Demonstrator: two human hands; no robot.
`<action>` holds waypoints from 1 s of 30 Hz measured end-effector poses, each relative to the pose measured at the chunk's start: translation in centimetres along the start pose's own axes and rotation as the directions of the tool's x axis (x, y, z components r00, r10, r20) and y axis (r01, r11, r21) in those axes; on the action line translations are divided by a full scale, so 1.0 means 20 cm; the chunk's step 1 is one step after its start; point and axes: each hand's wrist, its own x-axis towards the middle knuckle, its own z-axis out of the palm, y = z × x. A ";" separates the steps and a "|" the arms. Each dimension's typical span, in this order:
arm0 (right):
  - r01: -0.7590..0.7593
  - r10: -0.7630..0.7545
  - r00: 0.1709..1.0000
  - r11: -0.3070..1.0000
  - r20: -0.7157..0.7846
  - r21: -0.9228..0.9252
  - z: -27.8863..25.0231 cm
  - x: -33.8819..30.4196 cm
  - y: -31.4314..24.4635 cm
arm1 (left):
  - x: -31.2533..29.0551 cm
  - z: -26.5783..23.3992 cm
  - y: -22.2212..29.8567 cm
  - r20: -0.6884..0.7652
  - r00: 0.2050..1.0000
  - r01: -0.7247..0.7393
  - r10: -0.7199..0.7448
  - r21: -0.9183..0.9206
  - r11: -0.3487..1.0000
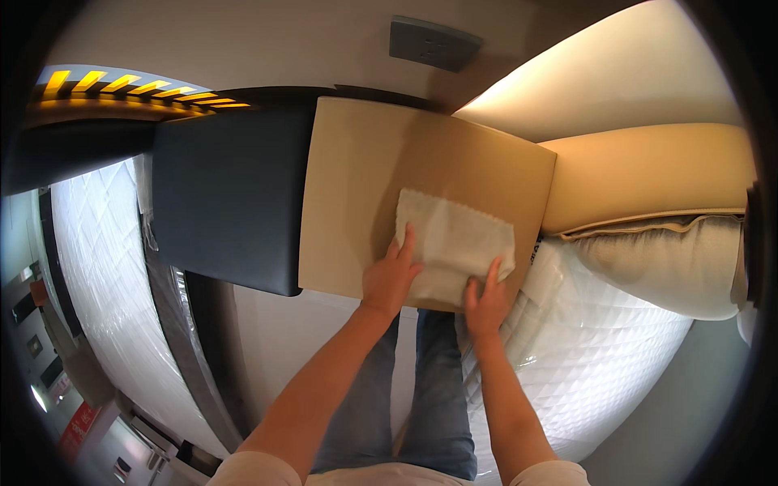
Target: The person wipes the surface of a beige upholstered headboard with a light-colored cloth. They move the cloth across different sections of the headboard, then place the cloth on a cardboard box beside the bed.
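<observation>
A pale cloth [454, 235] with a scalloped edge is spread out on the tan top of a box-shaped cabinet [356, 186]. My left hand [391, 274] holds the cloth by its left side, index finger stretched over it and thumb near its lower edge. At the lower right corner my right hand [489, 301] has hold of the cloth, index finger on top and thumb bent in. The cloth looks slightly creased between the hands. Under my palms the remaining fingers are partly hidden.
Left of the tan top is a dark panel [227, 202]. To the right lie a tan padded headboard [648, 166] and a plastic-wrapped quilted mattress [600, 324]. Another wrapped mattress [121, 267] is on the far left. A dark socket plate [433, 44] sits on the wall.
</observation>
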 end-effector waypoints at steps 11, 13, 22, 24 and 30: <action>0.361 -0.354 0.932 0.892 -0.077 0.273 0.27 -0.06 -0.59 | -0.23 -0.25 -0.69 -0.259 0.950 0.217 -0.172 0.156 0.963; 0.352 -0.322 0.933 0.912 -0.162 0.212 0.26 0.09 -0.61 | -0.07 -0.31 -0.64 -0.318 0.942 0.162 -0.108 0.150 0.975; -0.140 0.156 0.982 0.980 -0.108 0.138 0.03 0.06 0.08 | 0.13 -0.04 0.15 -0.068 0.991 -0.119 0.120 0.006 0.993; -0.155 0.164 0.980 0.984 -0.112 0.093 0.01 -0.12 0.17 | 0.02 0.05 0.19 -0.054 0.983 -0.175 0.174 -0.025 0.984; -0.061 0.050 0.995 0.989 0.086 0.137 0.02 -0.50 0.07 | -0.36 0.15 -0.01 0.079 0.996 0.036 -0.036 0.004 0.999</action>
